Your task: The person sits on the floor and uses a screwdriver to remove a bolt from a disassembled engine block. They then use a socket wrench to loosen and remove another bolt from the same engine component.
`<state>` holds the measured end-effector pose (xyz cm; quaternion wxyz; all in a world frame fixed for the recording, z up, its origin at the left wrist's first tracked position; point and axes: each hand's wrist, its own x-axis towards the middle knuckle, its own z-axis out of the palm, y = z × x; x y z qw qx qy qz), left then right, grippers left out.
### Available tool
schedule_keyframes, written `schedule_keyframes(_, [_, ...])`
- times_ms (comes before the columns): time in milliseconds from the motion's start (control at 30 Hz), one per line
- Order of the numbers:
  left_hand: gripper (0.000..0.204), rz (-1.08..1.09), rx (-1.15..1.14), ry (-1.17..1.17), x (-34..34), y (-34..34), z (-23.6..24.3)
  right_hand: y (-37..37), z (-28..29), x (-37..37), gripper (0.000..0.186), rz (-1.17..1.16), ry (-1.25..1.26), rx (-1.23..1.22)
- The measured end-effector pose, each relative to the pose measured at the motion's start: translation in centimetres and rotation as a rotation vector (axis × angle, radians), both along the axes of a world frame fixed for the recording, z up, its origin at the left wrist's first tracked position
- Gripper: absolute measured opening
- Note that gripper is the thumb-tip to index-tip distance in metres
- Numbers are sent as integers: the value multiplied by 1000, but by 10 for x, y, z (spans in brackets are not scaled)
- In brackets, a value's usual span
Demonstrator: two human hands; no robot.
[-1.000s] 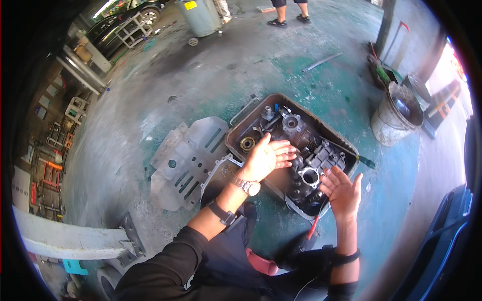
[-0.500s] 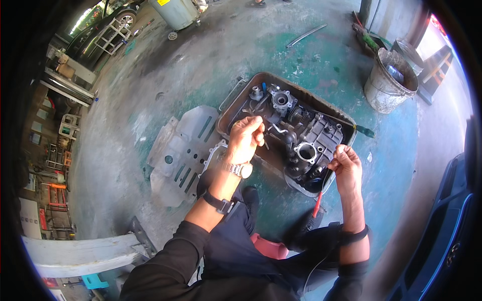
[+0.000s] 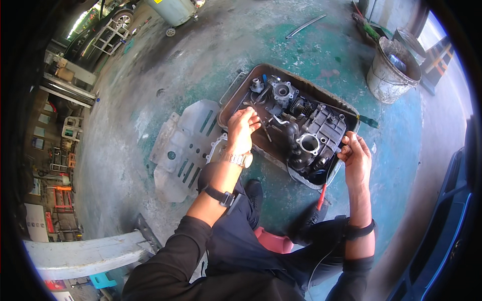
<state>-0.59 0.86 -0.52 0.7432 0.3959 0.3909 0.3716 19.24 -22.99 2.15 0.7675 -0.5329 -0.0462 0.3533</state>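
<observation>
A metal tray (image 3: 317, 104) holds a dark machine casing (image 3: 326, 133), a smaller flanged housing (image 3: 282, 91), gears (image 3: 300, 106) and other parts. My left hand (image 3: 243, 128) is closed over the tray's left part, near its front rim; what its fingertips hold, if anything, is hidden. My right hand (image 3: 355, 158) has curled fingers at the tray's right rim beside the casing; I cannot make out what they grip. A green-handled screwdriver (image 3: 369, 121) lies across the right rim, and a red-handled tool (image 3: 321, 198) is at the front corner.
A slotted metal plate (image 3: 178, 155) lies left of the tray. A dirty bucket (image 3: 389, 78) stands at back right, a metal strip (image 3: 305, 26) farther back. A grey beam (image 3: 85, 253) crosses lower left; tools line the left; a blue car body (image 3: 439, 220) is at right.
Both hands were open and have curled closed, moving forward to the tray, the right one also outward to its rim. The view has shifted, with the surroundings sliding upward in the picture.
</observation>
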Motion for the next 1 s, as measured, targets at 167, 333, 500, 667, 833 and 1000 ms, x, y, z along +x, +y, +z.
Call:
schedule_keyframes(167, [24, -62, 63, 288, 14, -3, -1, -3, 3, 1, 24, 46, -26, -24])
schedule_keyframes(333, [26, -391, 276, 577, 45, -3, -9, -8, 6, 3, 26, 57, -40, -33])
schedule_keyframes(500, [37, -478, 488, 886, 78, 10, -31, -22, 9, 12, 28, 20, -42, -23])
schedule_keyframes(667, [32, -390, 907, 1235, 89, 16, -52, -38, 7, 18, 29, -5, -58, -57])
schedule_keyframes(833, [32, -228, 957, 1007, 82, 11, -65, -51, 6, 22, 31, -48, -78, -72])
schedule_keyframes(1000, [37, -259, 839, 905, 77, 4, -63, -53, 6, 22, 32, -52, -95, -83])
